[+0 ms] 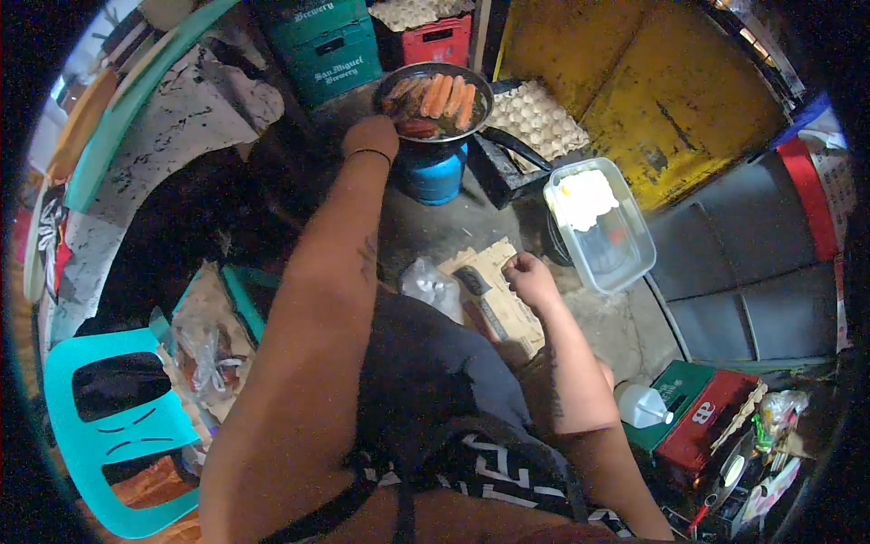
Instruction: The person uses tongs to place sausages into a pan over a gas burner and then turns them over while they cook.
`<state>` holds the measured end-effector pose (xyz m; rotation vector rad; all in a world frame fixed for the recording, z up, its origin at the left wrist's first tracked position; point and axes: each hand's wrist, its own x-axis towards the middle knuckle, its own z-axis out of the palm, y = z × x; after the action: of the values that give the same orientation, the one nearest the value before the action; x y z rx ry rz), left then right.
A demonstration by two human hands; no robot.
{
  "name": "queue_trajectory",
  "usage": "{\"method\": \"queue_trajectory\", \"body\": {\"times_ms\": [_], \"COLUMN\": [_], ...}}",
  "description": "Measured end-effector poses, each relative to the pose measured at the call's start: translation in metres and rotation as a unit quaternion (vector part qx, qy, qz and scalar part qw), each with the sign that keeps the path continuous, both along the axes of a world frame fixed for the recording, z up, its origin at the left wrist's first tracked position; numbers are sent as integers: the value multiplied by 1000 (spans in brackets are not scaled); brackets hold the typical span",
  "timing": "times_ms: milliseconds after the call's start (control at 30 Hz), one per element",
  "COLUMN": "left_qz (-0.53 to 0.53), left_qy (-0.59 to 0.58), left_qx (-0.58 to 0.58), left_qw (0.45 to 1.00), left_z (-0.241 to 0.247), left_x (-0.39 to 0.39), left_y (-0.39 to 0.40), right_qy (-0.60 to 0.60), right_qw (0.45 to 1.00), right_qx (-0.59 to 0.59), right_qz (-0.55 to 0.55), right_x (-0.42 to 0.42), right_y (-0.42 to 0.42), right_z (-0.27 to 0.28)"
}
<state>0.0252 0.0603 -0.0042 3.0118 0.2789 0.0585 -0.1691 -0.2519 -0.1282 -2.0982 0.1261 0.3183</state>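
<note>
A dark frying pan (486, 102) sits above a blue gas canister (435, 178), its black handle reaching out to the lower right. Several orange-red sausages (442, 95) lie in oil in it, with darker pieces to the left. My left hand (371, 141) is at the pan's lower left rim; its fingers are hidden, so I cannot tell what it holds. Curled up, my right hand (532, 280) hovers over or rests on a flat cardboard box (503, 306), with nothing visible in its fingers. A clear plastic bag (432, 287) lies beside the box.
A clear plastic tub (601, 255) with white contents stands right of the pan handle. Egg trays (540, 122) lie behind it. Green crates (340, 58) and a red crate (438, 44) stand at the back. A turquoise plastic chair (64, 387) is left, a white jug (640, 406) lower right.
</note>
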Motion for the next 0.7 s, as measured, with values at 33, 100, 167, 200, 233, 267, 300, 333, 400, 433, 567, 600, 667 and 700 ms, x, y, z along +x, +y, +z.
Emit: {"method": "queue_trajectory", "body": {"times_ms": [33,100,167,200,233,267,300,333,400,433,567,600,667,700], "left_qz": [5,7,-18,-20,-21,-22,-18,-4,7,12,8,10,16,17], "left_qy": [0,0,35,36,41,45,42,27,13,10,10,9,2,2], "left_qx": [-28,-55,-113,-112,-98,-84,-84,-74,-65,-68,-38,-38,-46,-46], "left_qw": [1000,998,993,993,994,995,995,997,998,998,999,999,999,999], "left_z": [-3,-6,-5,-5,-6,-5,-6,-8,-7,-5,5,6,7,6], "left_x": [5,9,10,9,7,6,7,7,6,4,-5,-6,-7,-6], "left_y": [5,10,9,8,7,6,11,16,18,14,6,7,10,12], "right_qy": [-1,2,2,1,2,10,15,13,13,14,-2,-8,-8,-7], "right_qw": [1000,1000,1000,1000,1000,1000,1000,1000,1000,1000,1000,1000,1000,1000], "right_qx": [0,19,14,8,9,6,3,3,3,3,-7,-13,-14,-15], "right_qz": [1,0,-5,-7,-8,-11,-8,-4,-2,-5,-2,1,3,4], "right_x": [0,-1,-1,-1,-2,-2,-1,0,0,0,0,0,1,1], "right_y": [1,0,-4,-4,-5,-5,-2,1,3,2,0,1,1,2], "right_z": [3,4,-4,-4,-4,-3,0,4,6,4,-1,-1,-2,-2]}}
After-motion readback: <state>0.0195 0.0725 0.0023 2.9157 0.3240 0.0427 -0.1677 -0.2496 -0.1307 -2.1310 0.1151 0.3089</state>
